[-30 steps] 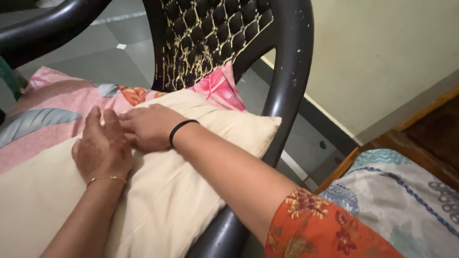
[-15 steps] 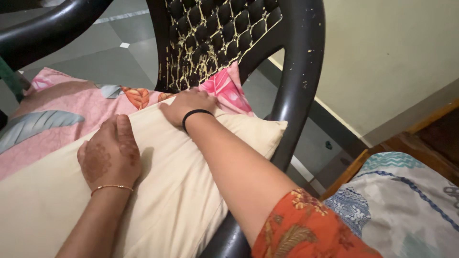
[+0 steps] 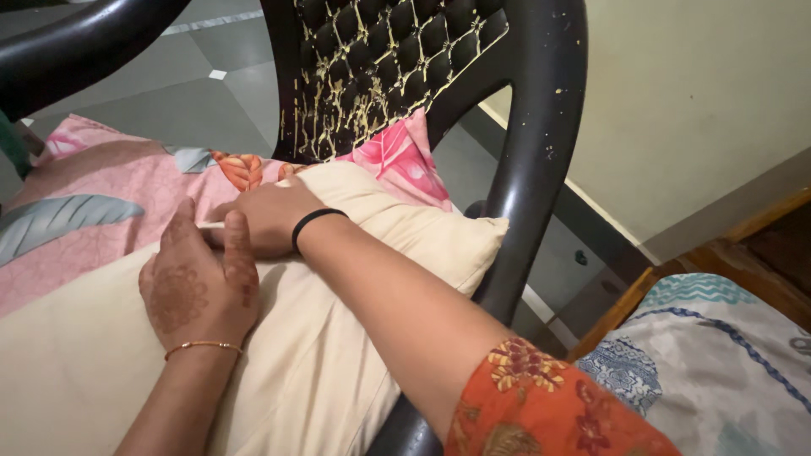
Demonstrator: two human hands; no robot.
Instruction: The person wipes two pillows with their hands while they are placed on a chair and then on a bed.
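Note:
A cream pillow (image 3: 338, 338) lies across the seat of a black plastic chair (image 3: 541, 127). My left hand (image 3: 198, 287), with henna patterns and a thin gold bangle, lies flat on the pillow's top, fingers pointing away from me. My right hand (image 3: 266, 215), a black band on its wrist, crosses over from the right and curls its fingers around the pillow's far edge, just in front of my left fingertips. Beyond the pillow a pink cloth with a leaf print (image 3: 93, 194) lies spread on the seat, partly under the pillow.
The chair's lattice back (image 3: 380, 59) rises right behind the pillow, its armrest (image 3: 68, 51) at the upper left. A grey tiled floor (image 3: 169, 101) shows beyond. A wooden-framed bed with patterned bedding (image 3: 726, 363) stands at the lower right, below a pale wall (image 3: 693, 93).
My right hand has pulled back from the pillow's far corner towards my left hand and closed on the edge. My left hand has slid slightly forward; the pillow's far end has bunched up.

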